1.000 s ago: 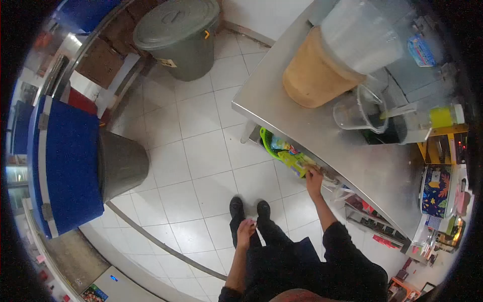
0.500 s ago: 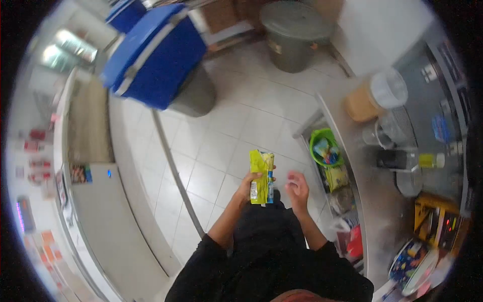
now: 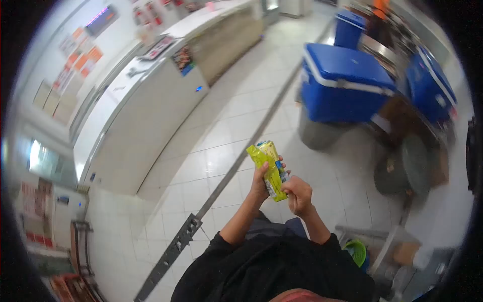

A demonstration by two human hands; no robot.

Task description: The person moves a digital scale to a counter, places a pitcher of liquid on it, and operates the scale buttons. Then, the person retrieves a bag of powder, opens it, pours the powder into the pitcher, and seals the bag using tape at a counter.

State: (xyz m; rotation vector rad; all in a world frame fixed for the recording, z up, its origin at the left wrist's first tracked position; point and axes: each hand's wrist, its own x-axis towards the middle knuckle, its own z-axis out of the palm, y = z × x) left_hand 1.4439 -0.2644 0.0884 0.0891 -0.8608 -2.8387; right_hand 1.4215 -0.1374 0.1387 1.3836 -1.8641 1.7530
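Observation:
A crinkled yellow-green packet is in front of my body at about waist height, tilted with its top to the left. Beside it, on the right, shows a yellow and blue packet or panel; I cannot tell whether the two are separate. My left hand is closed around them, thumb on the front and fingertips coming round the right side. At the lower right edge, my right hand is closed with its fingers pinching the yellow-green packet's corner. What lies inside is hidden.
On the left runs a long white counter. A large blue cooler sits on a grey bin at the right, near other blue coolers. A metal floor drain crosses the white tiles. A green basket is at lower right.
My view has swung left, so the coolers now appear on the right and the shelf has slid to the lower right. My right hand has come from beside the packet and closed on its corner.

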